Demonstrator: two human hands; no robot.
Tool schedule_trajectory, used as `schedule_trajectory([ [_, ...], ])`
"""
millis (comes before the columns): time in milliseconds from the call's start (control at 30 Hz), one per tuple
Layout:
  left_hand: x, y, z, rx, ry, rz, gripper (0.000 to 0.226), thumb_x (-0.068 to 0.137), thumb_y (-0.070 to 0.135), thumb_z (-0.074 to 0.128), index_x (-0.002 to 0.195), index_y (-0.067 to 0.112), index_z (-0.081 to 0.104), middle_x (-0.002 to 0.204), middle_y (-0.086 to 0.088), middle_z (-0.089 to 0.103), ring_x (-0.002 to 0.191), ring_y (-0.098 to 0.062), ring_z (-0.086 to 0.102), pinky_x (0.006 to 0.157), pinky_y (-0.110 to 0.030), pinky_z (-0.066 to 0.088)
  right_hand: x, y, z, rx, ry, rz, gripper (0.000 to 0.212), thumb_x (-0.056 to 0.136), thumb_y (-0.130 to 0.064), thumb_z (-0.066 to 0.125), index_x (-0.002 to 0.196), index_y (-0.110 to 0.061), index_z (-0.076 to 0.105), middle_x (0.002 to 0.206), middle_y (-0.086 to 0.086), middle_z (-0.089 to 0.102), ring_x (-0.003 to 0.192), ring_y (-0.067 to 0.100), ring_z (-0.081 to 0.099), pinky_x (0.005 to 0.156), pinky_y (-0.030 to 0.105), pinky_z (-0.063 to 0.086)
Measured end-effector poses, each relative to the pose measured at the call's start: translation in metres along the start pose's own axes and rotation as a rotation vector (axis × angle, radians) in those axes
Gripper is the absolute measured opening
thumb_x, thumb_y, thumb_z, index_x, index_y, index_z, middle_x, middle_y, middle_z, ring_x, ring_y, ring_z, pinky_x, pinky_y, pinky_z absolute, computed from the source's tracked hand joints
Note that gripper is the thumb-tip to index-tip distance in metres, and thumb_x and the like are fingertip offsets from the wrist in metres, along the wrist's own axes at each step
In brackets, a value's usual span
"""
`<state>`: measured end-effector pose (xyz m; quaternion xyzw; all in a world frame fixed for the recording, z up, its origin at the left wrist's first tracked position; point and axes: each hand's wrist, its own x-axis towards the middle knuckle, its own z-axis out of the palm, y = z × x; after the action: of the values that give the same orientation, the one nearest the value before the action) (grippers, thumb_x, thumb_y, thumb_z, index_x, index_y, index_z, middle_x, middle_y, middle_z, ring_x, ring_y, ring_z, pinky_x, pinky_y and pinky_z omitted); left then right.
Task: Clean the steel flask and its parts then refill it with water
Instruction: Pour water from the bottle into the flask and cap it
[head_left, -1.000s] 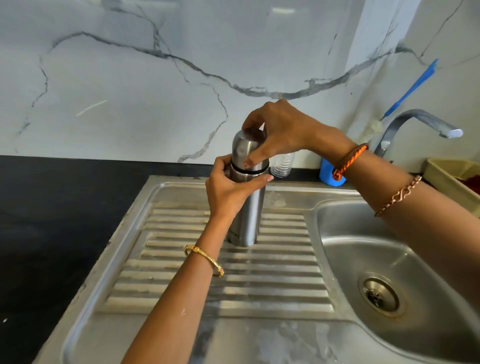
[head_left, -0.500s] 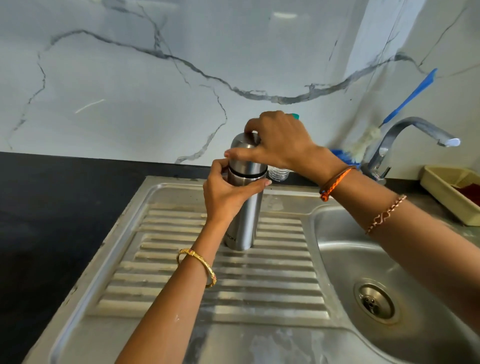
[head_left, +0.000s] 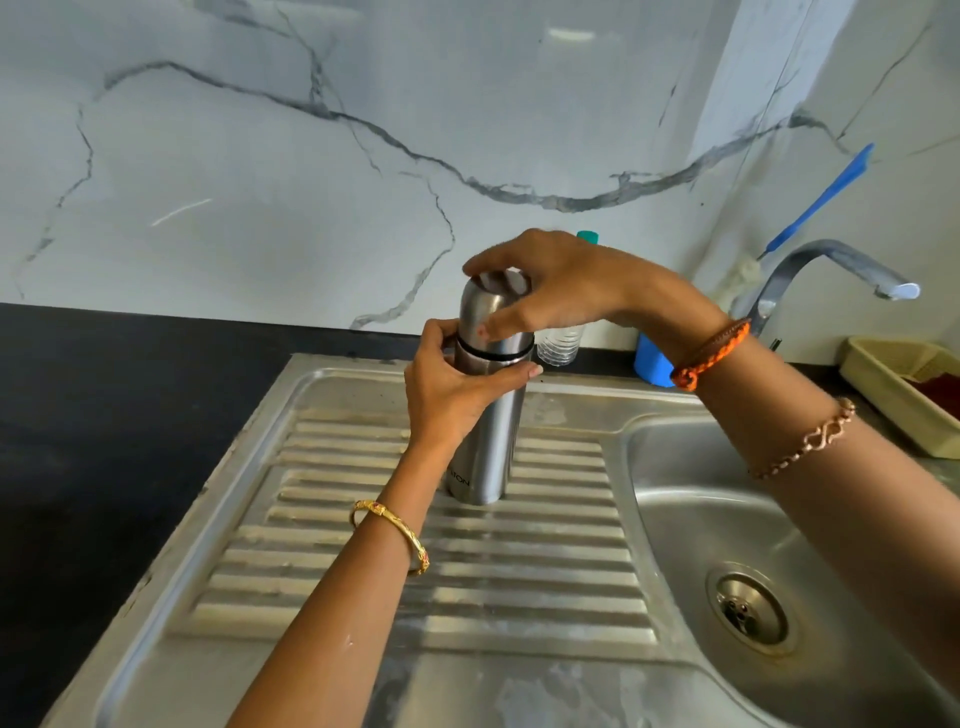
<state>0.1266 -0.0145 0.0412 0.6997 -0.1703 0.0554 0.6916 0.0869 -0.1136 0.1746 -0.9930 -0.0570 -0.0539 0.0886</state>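
1. Right now your left hand (head_left: 451, 387) grips the upper body of the steel flask (head_left: 485, 431), fingers curled round it just below the black ring, thumb on the near side with its tip showing at the flask's right edge.
2. Your right hand (head_left: 550, 283) comes down over the flask's cap (head_left: 488, 312) from above; the thumb presses the cap's near face and the fingers curl over its domed top, so the hand holds the cap.
3. The flask stands upright on the ribbed drainboard (head_left: 441, 551) of the steel sink, towards its far end, its base resting on the ridges.
4. The cap sits on the flask, with the black ring between cap and body; whether it is screwed tight or loosened you cannot tell from this view.
5. To your right lies the sink basin (head_left: 691, 519), with its drain (head_left: 748, 608) near the front.
6. The tap (head_left: 831, 265) arches over the basin's far edge, its spout pointing right.
7. Behind the flask, against the marbled wall, a clear plastic bottle (head_left: 558, 345) stands partly hidden by your right hand, its teal top showing above the wrist.
8. Just right of that is a blue holder (head_left: 652, 364), and a blue-handled brush (head_left: 821, 200) leans against the wall.
9. A yellowish tray (head_left: 883, 379) sits at the far right, beyond the basin.
10. The black countertop (head_left: 104, 415) stretches to the left of the drainboard.
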Motion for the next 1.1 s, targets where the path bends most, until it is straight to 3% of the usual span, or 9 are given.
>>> schedule_trajectory([
  [133,0.000,0.002,0.001,0.002,-0.013,-0.002,0.064,0.049,0.022,0.091,0.099,0.021,0.052,0.088,0.014,0.061,0.081,0.001,0.059,0.065,-0.005,0.047,0.007,-0.002,0.014,-0.235,0.205,0.088,0.057,0.072,-0.064,0.060,0.084,-0.008,0.060,0.075,0.002,0.053,0.085,0.025,0.055,0.056,0.026,0.035],
  [267,0.001,0.001,0.000,0.027,-0.019,0.012,0.060,0.048,0.022,0.092,0.091,0.021,0.051,0.083,0.013,0.061,0.076,0.000,0.059,0.063,-0.008,0.048,0.003,0.003,-0.008,-0.012,-0.107,0.020,0.072,0.074,-0.042,0.072,0.135,-0.018,0.044,0.126,0.002,0.050,0.119,0.020,0.045,0.089,0.024,0.036],
  [433,0.002,0.004,0.000,0.019,-0.019,0.003,0.061,0.047,0.021,0.092,0.092,0.021,0.051,0.082,0.014,0.061,0.074,0.004,0.059,0.061,-0.005,0.046,0.008,-0.002,0.001,-0.197,0.067,0.122,0.059,0.065,-0.067,0.066,0.088,-0.013,0.061,0.069,-0.001,0.055,0.080,0.024,0.057,0.052,0.025,0.035],
  [567,0.002,0.001,-0.001,0.023,-0.032,0.007,0.059,0.049,0.021,0.091,0.091,0.020,0.050,0.081,0.009,0.061,0.073,-0.001,0.059,0.060,-0.008,0.047,-0.002,0.006,0.000,-0.062,-0.109,-0.002,0.095,0.066,-0.057,0.073,0.142,-0.019,0.031,0.124,0.003,0.049,0.123,0.021,0.041,0.092,0.026,0.037],
  [633,0.002,0.001,-0.001,0.019,-0.027,0.004,0.058,0.049,0.020,0.091,0.090,0.022,0.049,0.082,0.010,0.061,0.074,-0.002,0.059,0.060,-0.007,0.047,-0.005,0.005,-0.005,0.024,-0.149,-0.087,0.085,0.073,-0.033,0.075,0.144,-0.021,0.030,0.136,-0.001,0.046,0.122,0.015,0.043,0.089,0.018,0.034],
  [767,0.002,0.002,0.000,0.021,-0.025,-0.015,0.062,0.048,0.023,0.091,0.095,0.020,0.051,0.086,0.009,0.063,0.080,-0.003,0.061,0.065,-0.008,0.049,0.004,0.004,0.012,-0.131,0.188,-0.016,0.053,0.072,-0.043,0.069,0.118,-0.019,0.061,0.106,0.002,0.066,0.099,0.022,0.059,0.077,0.029,0.046],
  [867,0.001,0.002,0.000,0.026,-0.034,-0.009,0.061,0.049,0.023,0.091,0.096,0.017,0.052,0.082,0.012,0.061,0.075,0.001,0.059,0.063,-0.007,0.048,0.007,0.009,0.020,-0.284,0.287,0.069,0.073,0.070,-0.068,0.061,0.122,-0.017,0.053,0.105,0.007,0.060,0.101,0.026,0.055,0.073,0.031,0.038],
  [1000,0.002,0.001,-0.001,0.029,-0.021,-0.001,0.059,0.048,0.021,0.092,0.091,0.023,0.052,0.083,0.012,0.063,0.075,0.001,0.061,0.062,-0.007,0.047,0.009,0.017,0.002,-0.340,0.295,-0.384,0.074,0.079,-0.068,0.048,0.136,-0.022,0.043,0.125,0.014,0.047,0.106,0.031,0.050,0.079,0.039,0.046],
  [1100,0.003,0.005,-0.001,0.042,-0.024,-0.008,0.060,0.048,0.023,0.092,0.091,0.025,0.051,0.086,0.013,0.063,0.079,0.001,0.061,0.064,-0.008,0.048,0.015,0.028,0.006,-0.438,0.102,-0.641,0.065,0.091,-0.059,0.024,0.119,-0.011,0.059,0.095,0.020,0.060,0.058,0.030,0.059,0.047,0.027,0.041],
])
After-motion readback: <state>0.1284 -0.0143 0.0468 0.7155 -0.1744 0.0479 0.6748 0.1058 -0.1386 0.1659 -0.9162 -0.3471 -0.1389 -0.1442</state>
